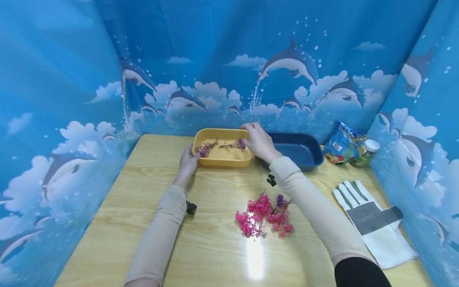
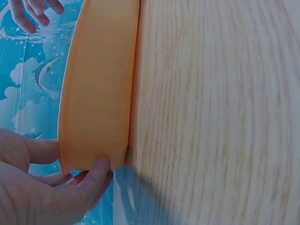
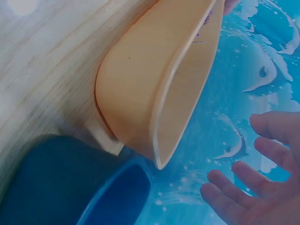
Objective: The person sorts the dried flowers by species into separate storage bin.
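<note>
A yellow tray (image 1: pixel 225 163) with rounded corners stands at the back of the table. Two sprigs of small purple dried flowers (image 1: pixel 206 149) lie inside it. My left hand (image 1: pixel 188 160) grips the tray's left end, thumb at the rim and fingers against the outer wall, as the left wrist view shows. Over the tray's right end is my right hand (image 1: pixel 261 140), holding nothing. In the right wrist view its fingers (image 3: pixel 253 178) are spread and loosely bent, apart from the tray wall (image 3: pixel 136 70).
Right of the yellow tray stands a dark blue tray (image 1: pixel 305 164). Pink dried flowers (image 1: pixel 259 207) with a little purple lie mid-table. At right are a blue snack bag (image 1: pixel 340 143), a white-lidded jar (image 1: pixel 369 149) and a work glove (image 1: pixel 373 219). A dolphin-print curtain (image 1: pixel 215 59) borders the table.
</note>
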A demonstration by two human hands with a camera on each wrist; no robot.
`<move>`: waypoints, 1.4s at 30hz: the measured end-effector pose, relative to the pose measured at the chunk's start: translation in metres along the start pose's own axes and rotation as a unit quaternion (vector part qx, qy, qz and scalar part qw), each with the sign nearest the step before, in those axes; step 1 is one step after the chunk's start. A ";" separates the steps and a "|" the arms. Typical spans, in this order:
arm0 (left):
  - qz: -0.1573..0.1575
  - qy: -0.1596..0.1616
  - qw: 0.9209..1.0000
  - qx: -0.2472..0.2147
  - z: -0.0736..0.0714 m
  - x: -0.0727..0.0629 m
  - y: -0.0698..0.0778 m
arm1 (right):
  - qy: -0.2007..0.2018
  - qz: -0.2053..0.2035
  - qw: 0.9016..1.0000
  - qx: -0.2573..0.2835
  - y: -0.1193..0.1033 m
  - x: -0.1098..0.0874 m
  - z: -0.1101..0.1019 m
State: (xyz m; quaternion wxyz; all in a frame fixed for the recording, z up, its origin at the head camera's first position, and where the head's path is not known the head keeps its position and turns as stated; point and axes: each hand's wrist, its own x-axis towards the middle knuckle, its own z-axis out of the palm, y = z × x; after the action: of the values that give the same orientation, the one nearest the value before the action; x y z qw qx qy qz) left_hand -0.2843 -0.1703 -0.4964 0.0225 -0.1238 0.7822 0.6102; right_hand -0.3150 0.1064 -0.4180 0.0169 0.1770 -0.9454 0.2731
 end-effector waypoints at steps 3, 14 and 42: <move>-0.003 -0.005 1.000 -0.002 -0.001 0.000 0.001 | -0.001 -0.008 1.000 -0.007 0.001 -0.007 -0.005; -0.004 -0.006 1.000 -0.003 0.000 -0.002 0.002 | -0.031 -0.008 0.999 -0.002 0.016 -0.036 -0.014; 0.023 -0.021 0.999 0.026 -0.001 0.005 -0.006 | -0.108 -0.042 0.993 -0.024 0.023 -0.110 -0.029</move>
State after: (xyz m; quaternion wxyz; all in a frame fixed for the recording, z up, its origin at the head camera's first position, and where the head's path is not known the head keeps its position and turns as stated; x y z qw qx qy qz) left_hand -0.2876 -0.1731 -0.5027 0.0278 -0.0921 0.8000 0.5923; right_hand -0.2218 0.1752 -0.4190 -0.0694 0.2441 -0.9398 0.2290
